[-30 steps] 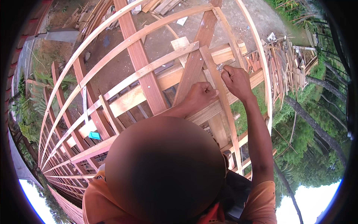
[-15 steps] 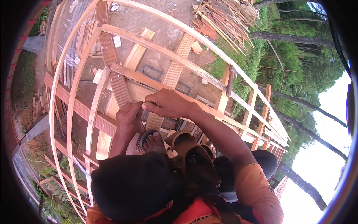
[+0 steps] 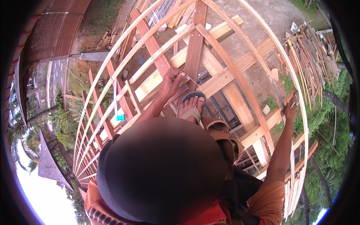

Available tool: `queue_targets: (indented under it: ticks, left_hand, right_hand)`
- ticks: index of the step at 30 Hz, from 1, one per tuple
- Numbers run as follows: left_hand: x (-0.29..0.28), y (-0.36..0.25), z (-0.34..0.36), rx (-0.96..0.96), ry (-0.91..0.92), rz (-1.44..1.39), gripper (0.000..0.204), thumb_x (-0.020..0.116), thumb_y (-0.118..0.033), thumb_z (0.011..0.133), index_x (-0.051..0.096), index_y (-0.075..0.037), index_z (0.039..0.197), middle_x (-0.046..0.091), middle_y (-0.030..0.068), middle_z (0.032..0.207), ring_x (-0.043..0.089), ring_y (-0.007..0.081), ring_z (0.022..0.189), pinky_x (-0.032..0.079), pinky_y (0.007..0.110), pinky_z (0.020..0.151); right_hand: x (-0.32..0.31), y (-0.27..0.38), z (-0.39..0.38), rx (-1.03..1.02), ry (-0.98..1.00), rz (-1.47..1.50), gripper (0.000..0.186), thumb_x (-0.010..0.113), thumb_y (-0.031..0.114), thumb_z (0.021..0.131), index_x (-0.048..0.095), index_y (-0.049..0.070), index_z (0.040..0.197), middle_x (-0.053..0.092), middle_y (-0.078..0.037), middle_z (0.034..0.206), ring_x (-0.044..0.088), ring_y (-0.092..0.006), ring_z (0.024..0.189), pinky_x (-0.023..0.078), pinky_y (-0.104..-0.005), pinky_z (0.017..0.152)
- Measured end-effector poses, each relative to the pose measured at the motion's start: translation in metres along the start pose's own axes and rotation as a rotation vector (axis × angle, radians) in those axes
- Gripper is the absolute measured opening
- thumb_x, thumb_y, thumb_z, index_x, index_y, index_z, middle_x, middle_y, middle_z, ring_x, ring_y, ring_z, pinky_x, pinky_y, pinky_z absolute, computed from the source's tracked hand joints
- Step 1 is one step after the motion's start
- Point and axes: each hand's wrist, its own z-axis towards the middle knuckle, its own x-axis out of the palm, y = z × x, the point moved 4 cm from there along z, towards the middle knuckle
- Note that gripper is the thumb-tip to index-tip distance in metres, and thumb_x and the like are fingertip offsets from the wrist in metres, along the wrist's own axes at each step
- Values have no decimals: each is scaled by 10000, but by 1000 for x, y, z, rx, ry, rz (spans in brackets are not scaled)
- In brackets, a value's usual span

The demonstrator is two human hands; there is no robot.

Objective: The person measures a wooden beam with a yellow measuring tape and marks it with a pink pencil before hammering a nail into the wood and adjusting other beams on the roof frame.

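1. The left forearm is angling up and forward, and the left hand (image 3: 171, 82) is facing inward with its fingers curling tightly, thumb and forefinger pinching a thin pale strand (image 3: 190, 79).
2. The right arm is lying outstretched to the far right, its elbow nearly straight; the right hand (image 3: 290, 111) is bending its fingers about a dark, hammer-like tool (image 3: 296, 98). How fully the grip is closing, I cannot tell.
3. The strand is slanting down to the right from the left fingertips, its lower end showing near the sandalled foot (image 3: 193, 105).
4. The tool is sitting at the right hand's fingers, beside a narrow wooden batten (image 3: 258, 58), well apart from the left hand.
5. Smooth, slender battens are appearing bowed through the lens, crossing a reddish-brown plank (image 3: 195, 48) with fine lengthwise grooves and a paler grooved board (image 3: 240, 69).
6. A brown, rounded tool pouch (image 3: 217, 129) is hanging beside the foot, while a jumbled woodpile (image 3: 309, 63) is lying on the ground beyond the right hand.
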Motion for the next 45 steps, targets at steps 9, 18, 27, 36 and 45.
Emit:
queue_targets:
  ticks: [9, 18, 27, 36, 45]
  left_hand:
    - [48, -14, -29, -194, -84, -148, 189, 700, -142, 872, 700, 35, 938, 662, 109, 798, 620, 186, 799, 494, 339, 735]
    - [38, -2, -45, 52, -165, 438, 184, 755, -195, 784, 743, -41, 885, 605, 172, 1084, 527, 326, 1085, 439, 435, 933]
    - [42, 5, -35, -26, -164, 261, 200, 743, -202, 794, 737, -18, 873, 580, 186, 1141, 575, 320, 1064, 459, 413, 926]
    - [38, 11, -39, -37, -177, 195, 164, 723, -153, 806, 711, 2, 857, 608, 176, 1087, 613, 274, 1022, 484, 372, 882]
    - [37, 22, -40, 10, -235, 99, 168, 784, -177, 750, 738, -47, 845, 632, 127, 1020, 614, 280, 979, 392, 418, 857]
  right_hand:
    - [6, -34, 15, 444, 202, 563, 503, 573, 358, 835, 591, -65, 1108, 635, -126, 885, 608, -230, 710, 483, -360, 625]
    - [-74, 113, -37, 128, 21, 1131, 316, 504, 269, 928, 571, 1, 1081, 529, -38, 775, 505, -108, 645, 414, -255, 556]
    - [-147, 257, -97, -235, 204, 1226, 391, 507, 221, 937, 536, -26, 1239, 519, -25, 811, 469, -85, 660, 407, -245, 581]
    - [-158, 291, -136, -453, 359, 1031, 461, 494, 209, 934, 482, -47, 1318, 551, -50, 904, 485, -112, 737, 415, -272, 660]
    - [-151, 300, -165, -742, 93, 756, 461, 549, 162, 916, 457, -25, 1327, 607, -216, 1111, 612, -316, 977, 460, -425, 887]
